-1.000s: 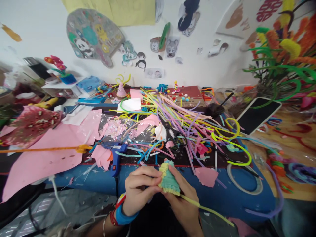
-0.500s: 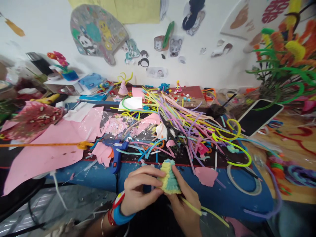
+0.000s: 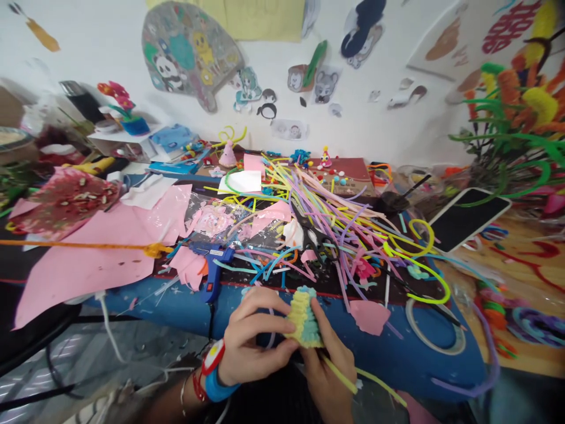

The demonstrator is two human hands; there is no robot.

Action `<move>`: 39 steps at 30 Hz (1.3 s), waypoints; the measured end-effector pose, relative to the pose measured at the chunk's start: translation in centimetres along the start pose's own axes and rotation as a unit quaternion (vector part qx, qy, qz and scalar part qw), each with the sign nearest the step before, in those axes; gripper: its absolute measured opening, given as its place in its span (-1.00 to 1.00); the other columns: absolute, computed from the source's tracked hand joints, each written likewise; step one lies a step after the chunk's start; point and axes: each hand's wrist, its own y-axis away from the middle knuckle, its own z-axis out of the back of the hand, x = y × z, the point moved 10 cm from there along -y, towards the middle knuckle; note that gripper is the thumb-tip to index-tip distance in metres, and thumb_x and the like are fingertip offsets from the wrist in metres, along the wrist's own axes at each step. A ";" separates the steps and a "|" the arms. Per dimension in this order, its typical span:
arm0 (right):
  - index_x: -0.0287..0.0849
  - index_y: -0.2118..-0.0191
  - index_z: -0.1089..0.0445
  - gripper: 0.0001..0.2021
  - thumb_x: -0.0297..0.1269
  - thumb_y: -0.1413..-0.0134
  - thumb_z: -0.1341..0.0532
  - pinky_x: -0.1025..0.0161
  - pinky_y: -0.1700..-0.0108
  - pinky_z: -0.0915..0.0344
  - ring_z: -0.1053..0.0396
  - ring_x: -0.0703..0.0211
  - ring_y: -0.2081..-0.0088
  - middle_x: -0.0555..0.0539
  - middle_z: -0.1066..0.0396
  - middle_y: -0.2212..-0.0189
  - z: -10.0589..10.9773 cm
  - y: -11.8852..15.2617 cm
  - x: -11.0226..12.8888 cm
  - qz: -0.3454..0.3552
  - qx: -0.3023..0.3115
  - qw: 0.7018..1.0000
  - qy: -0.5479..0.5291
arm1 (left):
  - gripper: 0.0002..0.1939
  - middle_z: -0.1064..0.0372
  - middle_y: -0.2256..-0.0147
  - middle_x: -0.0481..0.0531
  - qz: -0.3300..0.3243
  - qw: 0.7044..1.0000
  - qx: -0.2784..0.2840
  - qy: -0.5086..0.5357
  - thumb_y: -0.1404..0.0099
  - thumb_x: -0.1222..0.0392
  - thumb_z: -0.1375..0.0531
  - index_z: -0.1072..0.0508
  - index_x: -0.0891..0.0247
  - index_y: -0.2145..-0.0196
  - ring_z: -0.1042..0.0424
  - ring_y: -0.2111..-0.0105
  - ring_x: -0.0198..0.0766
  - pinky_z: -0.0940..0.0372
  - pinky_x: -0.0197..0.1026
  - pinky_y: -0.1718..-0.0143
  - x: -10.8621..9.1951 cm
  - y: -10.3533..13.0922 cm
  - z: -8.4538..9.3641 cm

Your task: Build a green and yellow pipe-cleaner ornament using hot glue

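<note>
Between my two hands is a small cone-like piece made of yellow and light-blue pipe cleaners (image 3: 304, 318), held over the table's front edge. My left hand (image 3: 256, 333) pinches its yellow side with thumb and fingertips. On the other side, my right hand (image 3: 329, 365) grips the blue face and the lower edge, its fingers partly behind the piece. Loose yellow pipe cleaner ends (image 3: 379, 386) trail out past my right hand. A blue glue gun (image 3: 214, 274) lies on the table beyond my left hand.
A heap of pastel pipe cleaners (image 3: 335, 206) covers the table's middle, with black scissors (image 3: 315, 235) among them. Pink felt (image 3: 97, 265) spreads at the left. A roll of tape (image 3: 435, 330) and a phone (image 3: 470, 218) are at the right.
The view has shifted slightly, so the background sits a little further right. Both hands keep hold of the pipe cleaner cone, which has turned slightly and shows more of its yellow side.
</note>
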 end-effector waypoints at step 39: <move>-0.17 -0.27 -0.11 -0.06 0.37 0.10 -0.21 0.22 0.46 -0.38 -0.30 0.15 0.38 -0.11 -0.22 0.21 2.8 0.1 -2.6 -0.028 0.052 0.991 0.119 | -0.58 -0.44 0.29 -0.03 0.515 0.759 0.026 0.398 -0.05 0.08 -0.45 -0.49 0.25 0.17 -0.41 0.29 -0.31 -0.28 -0.29 0.22 6.4 5.4 -6.3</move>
